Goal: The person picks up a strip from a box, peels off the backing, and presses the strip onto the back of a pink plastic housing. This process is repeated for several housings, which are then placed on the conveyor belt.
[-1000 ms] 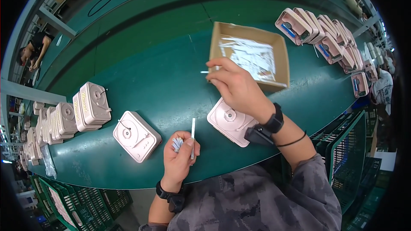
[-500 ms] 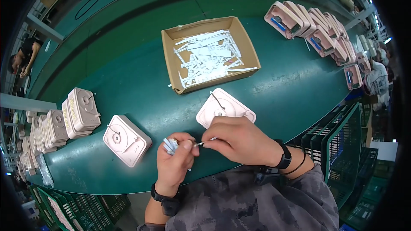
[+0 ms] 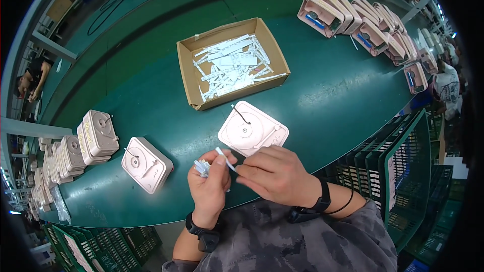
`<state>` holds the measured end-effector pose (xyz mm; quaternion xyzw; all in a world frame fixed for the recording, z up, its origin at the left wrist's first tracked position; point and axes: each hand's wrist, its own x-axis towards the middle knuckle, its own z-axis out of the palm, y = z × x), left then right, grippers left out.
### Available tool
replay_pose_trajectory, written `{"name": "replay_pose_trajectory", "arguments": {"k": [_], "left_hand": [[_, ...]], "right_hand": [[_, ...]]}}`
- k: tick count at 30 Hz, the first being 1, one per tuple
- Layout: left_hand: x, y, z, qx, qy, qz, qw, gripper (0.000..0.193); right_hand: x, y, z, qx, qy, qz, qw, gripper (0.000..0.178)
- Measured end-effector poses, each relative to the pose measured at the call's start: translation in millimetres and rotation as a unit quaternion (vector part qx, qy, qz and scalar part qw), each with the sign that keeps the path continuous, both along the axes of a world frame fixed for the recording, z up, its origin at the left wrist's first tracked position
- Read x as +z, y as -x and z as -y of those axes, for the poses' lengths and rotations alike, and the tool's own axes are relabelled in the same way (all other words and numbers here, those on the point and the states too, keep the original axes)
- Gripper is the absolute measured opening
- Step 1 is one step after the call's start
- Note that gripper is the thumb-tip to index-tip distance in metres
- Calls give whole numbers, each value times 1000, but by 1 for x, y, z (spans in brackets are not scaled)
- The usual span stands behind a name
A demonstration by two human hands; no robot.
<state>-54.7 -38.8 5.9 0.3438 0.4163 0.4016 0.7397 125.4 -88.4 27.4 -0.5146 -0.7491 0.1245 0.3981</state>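
In front of me, my left hand (image 3: 208,187) is closed around a small bundle of white strips (image 3: 201,167). A single thin white strip (image 3: 225,157) stands out between its thumb and fingers. My right hand (image 3: 275,175) is closed, its fingertips pinched together at the lower end of that strip. Just beyond my right hand lies a pale pink casing shaped like a small record player (image 3: 242,130), with a round disc and a short dark cable on top. A similar pink casing (image 3: 146,165) lies to the left of my hands.
A cardboard box (image 3: 189,80) full of white strips stands on the green table (image 3: 322,106). Stacked pink casings (image 3: 98,138) line the left side. Open pink shells (image 3: 322,15) stand at the far right. Green crates (image 3: 408,161) flank the table. Another person (image 3: 35,78) sits far left.
A white strip now shows clearly between my two hands. My right hand has moved slightly down and off the casing beyond it. The whole view has shifted a little.
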Motion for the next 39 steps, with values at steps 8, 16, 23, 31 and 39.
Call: {"name": "replay_pose_trajectory", "arguments": {"k": [8, 16, 23, 31, 39], "left_hand": [[-17, 6, -20, 15, -210, -172, 962, 14], [-26, -14, -40, -22, -240, -195, 951, 12], [-32, -13, -39, -64, -216, -213, 951, 11], [-13, -14, -35, -118, -295, -298, 900, 8], [-20, -13, -29, -98, -269, -285, 915, 8]], "right_hand": [[-3, -36, -67, -117, 71, 30, 990, 21], [-28, -14, -78, -96, 67, 57, 991, 10], [-20, -19, -56, -39, 107, 25, 993, 6], [-21, -22, -43, -30, 124, -18, 992, 7], [-25, -23, -43, -8, 103, -3, 995, 2]]}}
